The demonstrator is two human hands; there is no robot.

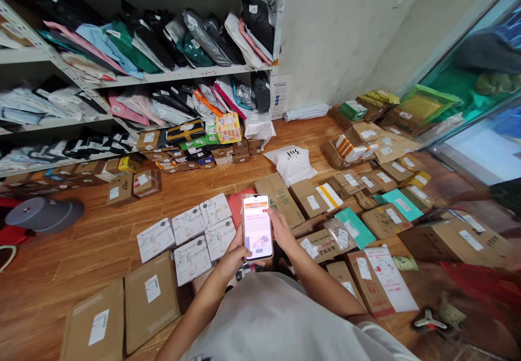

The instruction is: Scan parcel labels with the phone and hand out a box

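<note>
A lit smartphone point(258, 228) is held upright in front of my body, its screen facing me with a pale pink and white page. My left hand point(233, 251) is closed around its left side, the thumb lying at the lower left of the screen. At the right edge, my right hand point(280, 232) grips the phone with bent fingers, partly hidden behind it. Below and around the phone are white patterned boxes point(192, 259), a red package point(237, 207) and a large brown carton point(278, 198) on the floor.
Metal shelves point(175, 74) packed with bagged parcels stand at the far left. Several cartons point(386, 221) cover the wooden floor on the right. A white bag point(291, 164) lies ahead, two large boxes point(150, 300) lie front left, and a grey stool point(44, 214) stands left.
</note>
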